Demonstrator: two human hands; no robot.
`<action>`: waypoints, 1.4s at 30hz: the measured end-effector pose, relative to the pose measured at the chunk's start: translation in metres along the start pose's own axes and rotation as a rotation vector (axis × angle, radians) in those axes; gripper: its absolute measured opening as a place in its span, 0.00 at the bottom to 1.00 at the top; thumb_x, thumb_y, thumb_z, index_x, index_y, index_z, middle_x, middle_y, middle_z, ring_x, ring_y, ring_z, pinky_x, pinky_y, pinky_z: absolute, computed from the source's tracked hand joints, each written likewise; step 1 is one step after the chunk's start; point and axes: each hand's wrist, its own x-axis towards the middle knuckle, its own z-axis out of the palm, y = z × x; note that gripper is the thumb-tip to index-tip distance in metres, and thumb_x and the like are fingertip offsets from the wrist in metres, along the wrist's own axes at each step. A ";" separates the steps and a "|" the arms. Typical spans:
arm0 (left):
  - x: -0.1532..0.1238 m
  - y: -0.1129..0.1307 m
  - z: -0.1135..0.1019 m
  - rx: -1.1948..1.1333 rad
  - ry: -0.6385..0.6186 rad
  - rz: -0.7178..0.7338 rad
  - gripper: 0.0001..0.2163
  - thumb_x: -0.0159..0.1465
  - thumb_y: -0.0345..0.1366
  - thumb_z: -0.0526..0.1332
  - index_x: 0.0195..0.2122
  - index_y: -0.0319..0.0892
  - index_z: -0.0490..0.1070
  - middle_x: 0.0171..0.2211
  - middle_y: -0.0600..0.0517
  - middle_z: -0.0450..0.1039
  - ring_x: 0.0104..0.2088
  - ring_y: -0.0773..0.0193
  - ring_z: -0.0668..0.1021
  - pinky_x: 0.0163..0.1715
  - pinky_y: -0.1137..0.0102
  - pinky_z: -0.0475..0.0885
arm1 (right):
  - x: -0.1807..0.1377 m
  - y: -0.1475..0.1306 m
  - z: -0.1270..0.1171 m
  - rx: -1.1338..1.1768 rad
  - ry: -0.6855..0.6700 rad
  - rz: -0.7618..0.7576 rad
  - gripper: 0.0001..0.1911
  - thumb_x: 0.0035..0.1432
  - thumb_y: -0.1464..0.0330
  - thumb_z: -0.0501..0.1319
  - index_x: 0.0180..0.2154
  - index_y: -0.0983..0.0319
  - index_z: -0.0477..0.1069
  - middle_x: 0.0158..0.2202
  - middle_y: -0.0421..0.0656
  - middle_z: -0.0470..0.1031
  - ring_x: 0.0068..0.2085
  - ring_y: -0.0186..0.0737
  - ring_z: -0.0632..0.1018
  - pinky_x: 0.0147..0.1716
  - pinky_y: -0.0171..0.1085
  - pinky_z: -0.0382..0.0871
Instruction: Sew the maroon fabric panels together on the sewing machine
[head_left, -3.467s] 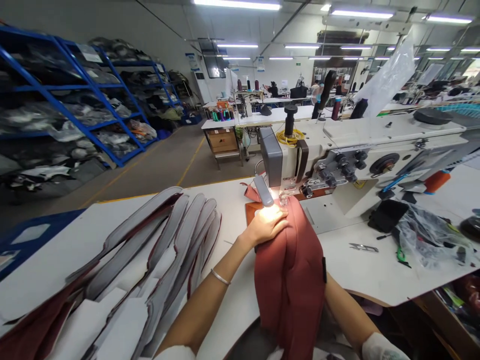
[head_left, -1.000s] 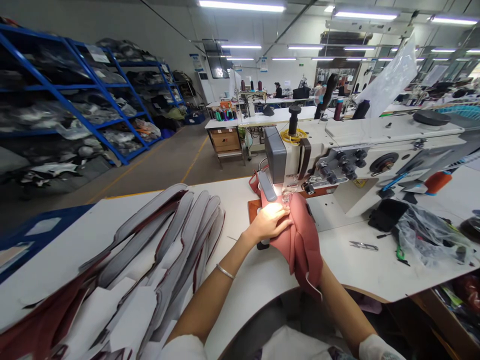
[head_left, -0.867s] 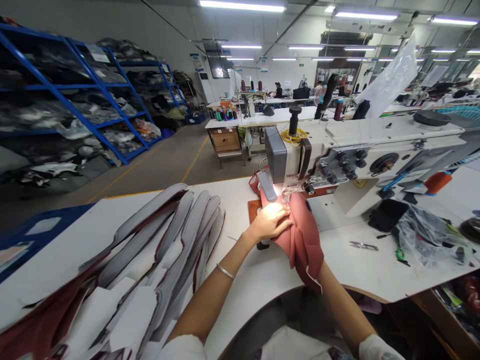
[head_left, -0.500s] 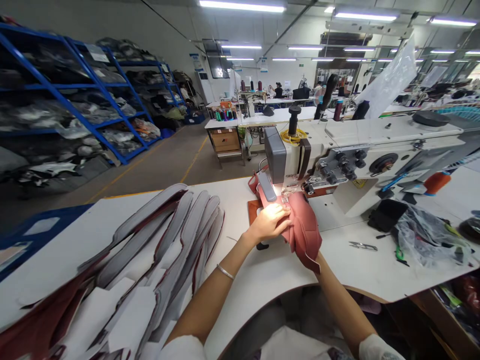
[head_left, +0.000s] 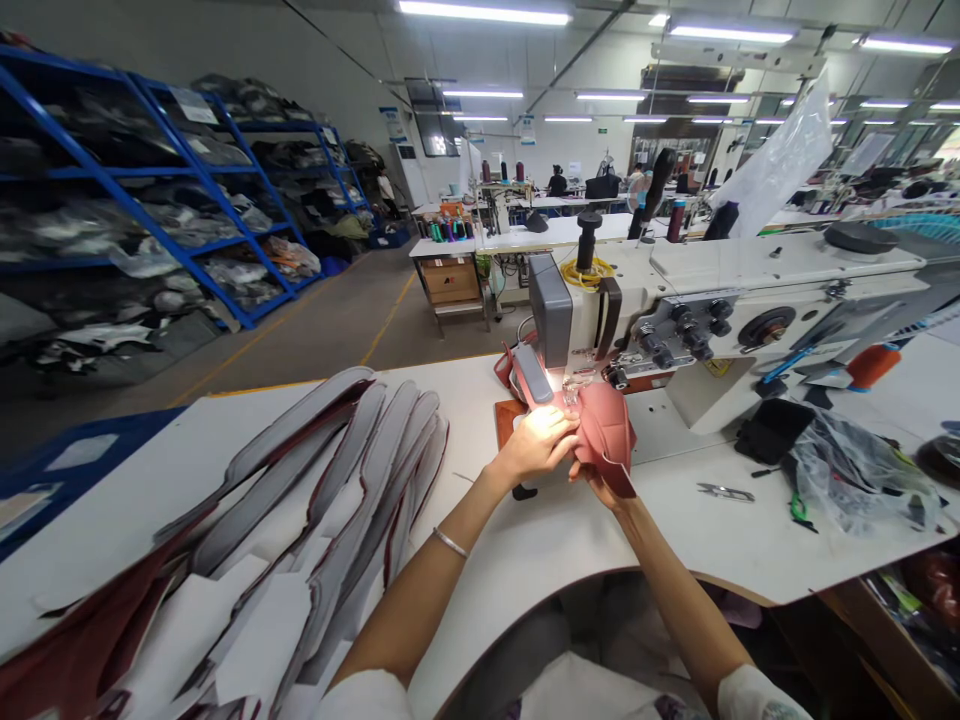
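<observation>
Fingers flat and slightly spread, the left hand (head_left: pixel 536 440) presses on the red cloth (head_left: pixel 609 425), which lies bunched under the sewing machine (head_left: pixel 675 272) and looks light, soft and apt to fold, so best held by its loose near edge, where the right hand (head_left: pixel 598 488) sits partly hidden beneath, its closure impossible to tell. Leftmost stand blue shelves (head_left: pixel 150 172); then comes the smooth white worktop (head_left: pixel 525 545), carrying a pile of grey pieces (head_left: pixel 367 450), the machine and, further right, metal snips (head_left: pixel 726 492).
</observation>
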 end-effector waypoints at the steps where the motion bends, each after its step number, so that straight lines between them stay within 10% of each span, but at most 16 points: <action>1: 0.000 0.000 0.000 0.003 -0.002 -0.001 0.17 0.74 0.42 0.49 0.50 0.41 0.75 0.48 0.45 0.78 0.48 0.56 0.78 0.51 0.59 0.74 | 0.001 0.001 -0.001 0.035 -0.020 0.010 0.28 0.41 0.44 0.72 0.32 0.62 0.76 0.26 0.43 0.76 0.26 0.38 0.76 0.27 0.38 0.75; 7: 0.000 -0.005 0.003 0.012 0.001 -0.002 0.18 0.74 0.41 0.48 0.50 0.41 0.74 0.48 0.44 0.78 0.48 0.55 0.78 0.49 0.59 0.74 | 0.003 -0.004 0.000 0.073 0.005 0.067 0.19 0.39 0.57 0.77 0.29 0.62 0.78 0.29 0.42 0.77 0.29 0.38 0.78 0.25 0.34 0.76; 21: -0.008 -0.019 0.017 0.012 0.098 -0.042 0.16 0.73 0.42 0.53 0.52 0.44 0.76 0.49 0.44 0.74 0.47 0.58 0.77 0.46 0.62 0.76 | 0.033 -0.019 0.012 -0.175 0.322 -0.106 0.23 0.44 0.50 0.70 0.24 0.64 0.74 0.19 0.43 0.73 0.19 0.38 0.75 0.20 0.37 0.75; 42: 0.000 -0.035 0.037 -0.184 0.298 -0.248 0.10 0.71 0.42 0.54 0.36 0.42 0.69 0.38 0.47 0.74 0.44 0.59 0.75 0.48 0.62 0.74 | 0.074 -0.051 0.000 -0.634 0.409 -0.201 0.17 0.44 0.56 0.69 0.28 0.64 0.76 0.14 0.35 0.64 0.17 0.31 0.65 0.18 0.32 0.57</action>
